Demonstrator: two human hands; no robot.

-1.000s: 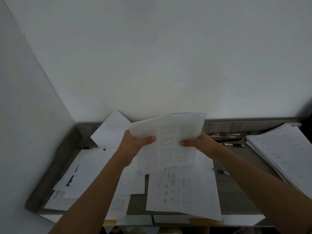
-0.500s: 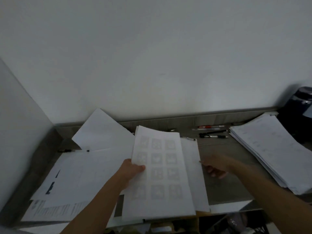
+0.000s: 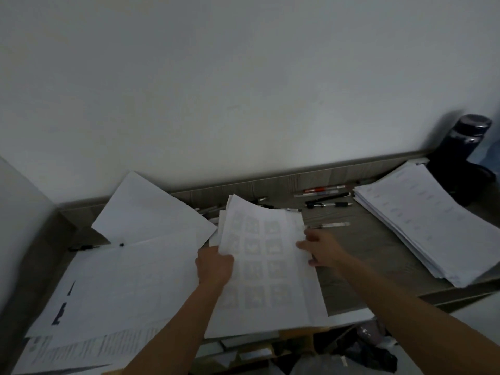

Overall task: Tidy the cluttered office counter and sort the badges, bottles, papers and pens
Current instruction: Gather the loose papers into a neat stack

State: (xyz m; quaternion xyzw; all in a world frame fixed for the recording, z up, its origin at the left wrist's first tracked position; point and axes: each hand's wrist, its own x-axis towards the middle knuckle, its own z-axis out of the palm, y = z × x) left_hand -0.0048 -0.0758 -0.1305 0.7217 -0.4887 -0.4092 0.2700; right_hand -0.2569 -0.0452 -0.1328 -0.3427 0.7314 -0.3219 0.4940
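At frame centre, the left hand (image 3: 214,267) clasps the left edge of the gridded sheets (image 3: 259,266). The right hand (image 3: 323,250) pinches their right edge over the counter (image 3: 365,247).

White wall (image 3: 243,90), grey wood-grain upstand (image 3: 270,185) along its foot, pale side panel (image 3: 16,212) at left, dim clutter (image 3: 365,353) bottom right
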